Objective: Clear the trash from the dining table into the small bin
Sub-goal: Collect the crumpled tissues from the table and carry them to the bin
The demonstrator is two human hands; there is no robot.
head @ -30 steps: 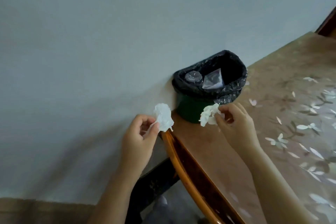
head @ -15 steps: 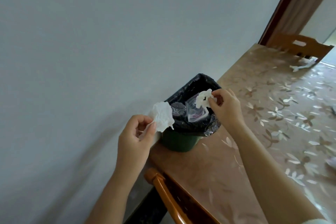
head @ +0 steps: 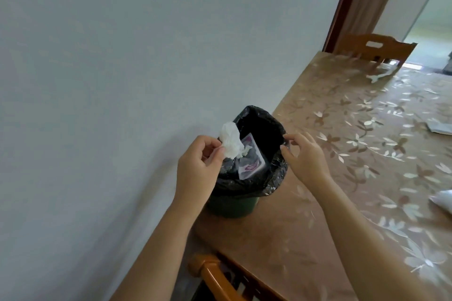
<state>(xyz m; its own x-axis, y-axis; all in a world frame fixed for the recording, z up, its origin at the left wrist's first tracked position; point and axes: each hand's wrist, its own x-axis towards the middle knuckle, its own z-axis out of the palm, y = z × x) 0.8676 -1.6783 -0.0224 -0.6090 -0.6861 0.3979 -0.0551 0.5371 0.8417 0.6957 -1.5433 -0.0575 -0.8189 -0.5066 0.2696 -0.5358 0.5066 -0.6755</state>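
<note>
A small green bin (head: pixel 232 208) lined with a black bag (head: pixel 263 127) stands on the dining table (head: pixel 330 178) against the wall. Inside the bin lie a clear plastic wrapper (head: pixel 252 162) and a small white tissue scrap. My left hand (head: pixel 195 168) pinches a crumpled white tissue (head: pixel 230 139) over the bin's left rim. My right hand (head: pixel 303 156) hovers at the bin's right rim, fingers apart and empty.
White paper scraps lie far back (head: pixel 378 77) and at the right edge (head: pixel 440 127), (head: pixel 444 199) of the flower-patterned table. One wooden chair (head: pixel 374 47) stands at the far end, another chair back (head: pixel 220 276) below the bin. The grey wall is on the left.
My right hand let its white tissue go into the bin and now is empty. My left hand moved the other tissue over the bin's rim. The view shifted closer above the bin.
</note>
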